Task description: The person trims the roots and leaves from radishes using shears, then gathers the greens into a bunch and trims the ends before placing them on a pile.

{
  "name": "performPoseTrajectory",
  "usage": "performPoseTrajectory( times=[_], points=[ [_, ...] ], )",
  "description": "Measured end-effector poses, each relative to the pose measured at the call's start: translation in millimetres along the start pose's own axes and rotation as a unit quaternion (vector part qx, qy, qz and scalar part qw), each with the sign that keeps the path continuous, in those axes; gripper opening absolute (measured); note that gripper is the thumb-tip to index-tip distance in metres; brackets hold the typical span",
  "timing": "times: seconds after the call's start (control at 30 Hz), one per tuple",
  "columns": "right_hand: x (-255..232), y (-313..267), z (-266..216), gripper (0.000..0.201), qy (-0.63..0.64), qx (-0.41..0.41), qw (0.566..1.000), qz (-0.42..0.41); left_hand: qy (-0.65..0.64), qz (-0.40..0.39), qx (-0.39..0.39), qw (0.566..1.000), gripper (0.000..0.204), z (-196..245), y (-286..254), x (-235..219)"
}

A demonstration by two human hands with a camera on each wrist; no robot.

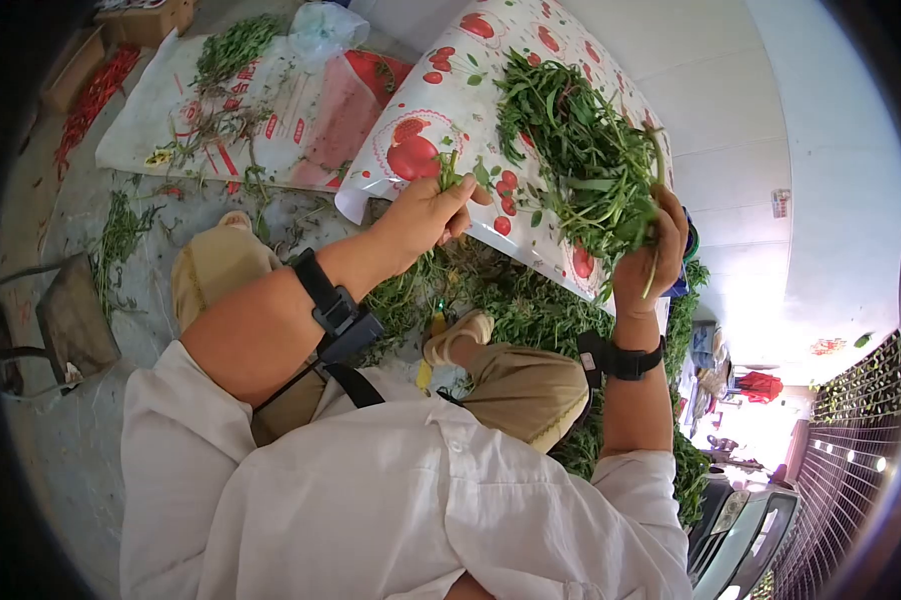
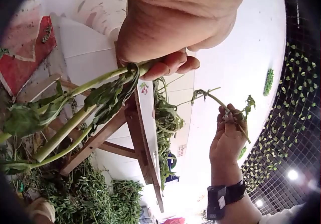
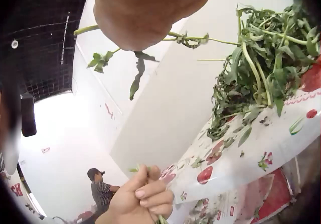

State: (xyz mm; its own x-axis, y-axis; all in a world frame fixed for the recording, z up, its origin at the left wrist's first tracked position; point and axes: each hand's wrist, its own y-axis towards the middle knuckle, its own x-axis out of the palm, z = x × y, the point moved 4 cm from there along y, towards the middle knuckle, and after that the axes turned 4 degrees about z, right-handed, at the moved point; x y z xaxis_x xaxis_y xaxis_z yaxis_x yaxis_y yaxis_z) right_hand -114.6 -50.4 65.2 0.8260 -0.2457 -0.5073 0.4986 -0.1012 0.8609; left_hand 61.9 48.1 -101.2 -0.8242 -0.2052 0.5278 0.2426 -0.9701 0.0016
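Observation:
The left hand point(image 1: 426, 222) pinches green stems near the edge of the table point(image 1: 381, 150), which has a fruit-print cover. In the left wrist view, leafy stems point(image 2: 75, 113) trail from under that hand point(image 2: 175, 23). The right hand point(image 1: 653, 255) holds a thin leafy stem at the right end of a heap of greens point(image 1: 581, 140). In the right wrist view this stem point(image 3: 185, 38) passes behind the right hand point(image 3: 148, 13), whose fingertips are hidden there. The two hands are apart.
Piles of greens point(image 1: 541, 310) lie on the floor beneath the table, around the person's legs. A printed sack point(image 1: 311, 130) with loose sprigs lies to the left, with red peppers point(image 1: 96, 95) beyond it. Another person point(image 3: 103, 189) shows in the right wrist view.

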Motion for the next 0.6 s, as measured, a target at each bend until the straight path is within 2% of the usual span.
performPoseTrajectory(
  times=[0.03, 0.07, 0.17, 0.2, 0.3, 0.4, 0.5, 0.6],
  points=[
    [2.2, 1.7, -1.8, 0.013, -0.002, -0.014, 1.0, -0.019, -0.002, 0.0, 0.0, 1.0, 0.045, 0.9, 0.5, 0.2],
    [2.0, 3.6, 1.8, 0.014, -0.017, 0.003, 1.0, 0.008, -0.004, 0.001, -0.001, 1.0, 0.045, 2.1, 1.8, -0.2],
    [0.9, 18.2, -19.2, 0.015, 0.018, -0.028, 0.999, 0.031, -0.013, 0.003, -0.004, 1.0, 0.044, 1.4, 0.0, -0.7],
    [8.9, 14.7, -26.4, 0.02, -0.019, -0.059, 0.998, -0.025, -0.016, 0.002, -0.001, 1.0, 0.044, 1.8, 0.4, -0.9],
    [31.5, -8.9, -36.6, 0.025, 0.059, -0.059, 0.982, -0.171, -0.045, 0.001, 0.01, 0.999, 0.043, 6.0, 0.4, -1.7],
    [39.5, -26.1, -48.2, 0.029, 0.102, -0.037, 0.976, -0.191, -0.064, 0.017, 0.025, 0.997, 0.041, 7.6, -0.7, -5.8],
    [40.6, -29.7, -67.2, 0.028, 0.114, -0.129, 0.959, -0.227, -0.078, 0.019, 0.024, 0.996, 0.04, 12.8, -2.2, -6.3],
    [41.9, -31.0, -81.0, 0.025, 0.113, -0.162, 0.948, -0.251, -0.112, 0.021, 0.028, 0.993, 0.038, 14.6, -4.4, -4.8]
  ],
)
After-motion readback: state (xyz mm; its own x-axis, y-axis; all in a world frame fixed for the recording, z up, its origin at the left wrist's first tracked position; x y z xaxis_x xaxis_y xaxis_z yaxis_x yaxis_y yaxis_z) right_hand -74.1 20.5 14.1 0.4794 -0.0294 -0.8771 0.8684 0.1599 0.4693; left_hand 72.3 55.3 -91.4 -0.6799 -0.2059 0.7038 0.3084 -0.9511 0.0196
